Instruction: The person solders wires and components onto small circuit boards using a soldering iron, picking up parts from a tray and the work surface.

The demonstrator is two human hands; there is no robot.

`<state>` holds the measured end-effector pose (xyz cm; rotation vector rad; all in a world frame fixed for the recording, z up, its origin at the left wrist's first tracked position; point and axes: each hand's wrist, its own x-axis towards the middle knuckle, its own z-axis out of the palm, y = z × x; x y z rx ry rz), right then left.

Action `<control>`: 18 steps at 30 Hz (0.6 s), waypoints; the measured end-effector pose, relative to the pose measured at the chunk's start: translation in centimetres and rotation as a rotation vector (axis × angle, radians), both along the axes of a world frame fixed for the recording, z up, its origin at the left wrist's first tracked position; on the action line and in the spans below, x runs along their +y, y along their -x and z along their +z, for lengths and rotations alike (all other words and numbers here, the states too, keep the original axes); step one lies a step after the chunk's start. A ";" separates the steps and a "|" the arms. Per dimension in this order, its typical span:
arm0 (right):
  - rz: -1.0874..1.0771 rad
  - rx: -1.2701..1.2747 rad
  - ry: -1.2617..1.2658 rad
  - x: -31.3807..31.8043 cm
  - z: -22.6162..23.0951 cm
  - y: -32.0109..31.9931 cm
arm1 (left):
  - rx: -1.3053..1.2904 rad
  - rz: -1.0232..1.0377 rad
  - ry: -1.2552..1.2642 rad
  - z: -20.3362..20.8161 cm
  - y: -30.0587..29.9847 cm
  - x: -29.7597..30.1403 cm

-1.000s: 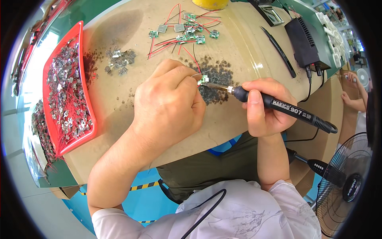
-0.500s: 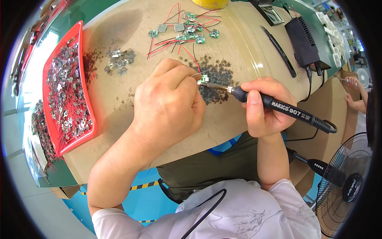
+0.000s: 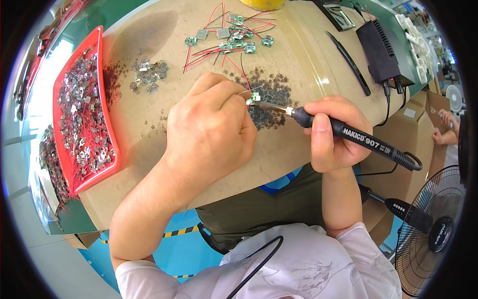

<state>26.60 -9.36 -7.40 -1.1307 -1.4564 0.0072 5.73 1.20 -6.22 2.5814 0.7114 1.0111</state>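
Observation:
My left hand [image 3: 211, 127] is closed in a pinch at the middle of the table. A thin silvery solder wire [image 3: 245, 91] sticks out from its fingers, beside a small green circuit board [image 3: 254, 98] with red and black wires. Whether these fingers also grip the board is hidden. In my right hand [image 3: 338, 132] is a black soldering iron [image 3: 358, 134], held like a pen. Its tip [image 3: 271, 106] points left and lies at or just beside the board's edge; contact is hard to make out. Dark solder specks [image 3: 276, 97] cover the table beneath.
Several wired circuit boards [image 3: 249, 48] lie beyond my hands. On the left, a red tray [image 3: 113, 134] holds metal pieces and red wires; a small pile of pieces [image 3: 149, 74] lies beside it. Black tweezers [image 3: 348, 65], a power unit [image 3: 381, 52] and a fan [image 3: 430, 229] are on the right.
The soldering iron has shifted slightly right and its tip has drawn back a little from the board. My left hand has barely moved. At far right, a cardboard box and another person's hands have moved.

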 end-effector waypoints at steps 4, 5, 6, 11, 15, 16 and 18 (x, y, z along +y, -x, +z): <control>-0.015 -0.001 0.044 -0.2 0.1 0.1 | -0.005 -0.001 0.004 -0.1 0.0 0.0; -0.012 -0.006 0.049 -0.2 0.0 0.1 | -0.006 -0.002 0.000 -0.1 -0.1 0.0; -0.013 -0.006 0.049 -0.1 0.0 0.0 | -0.007 -0.003 -0.003 -0.1 -0.1 0.0; -0.004 -0.041 0.036 0.0 0.0 -0.1 | -0.002 -0.003 0.004 0.0 -0.1 0.0; 0.007 -0.050 0.032 0.1 0.1 -0.1 | 0.008 0.006 0.014 0.0 0.0 -0.1; 0.005 -0.048 0.032 0.1 0.1 0.0 | 0.008 0.006 0.013 0.0 0.0 -0.1; 0.002 -0.045 0.033 0.0 0.0 0.0 | 0.008 0.004 0.010 0.0 0.0 -0.1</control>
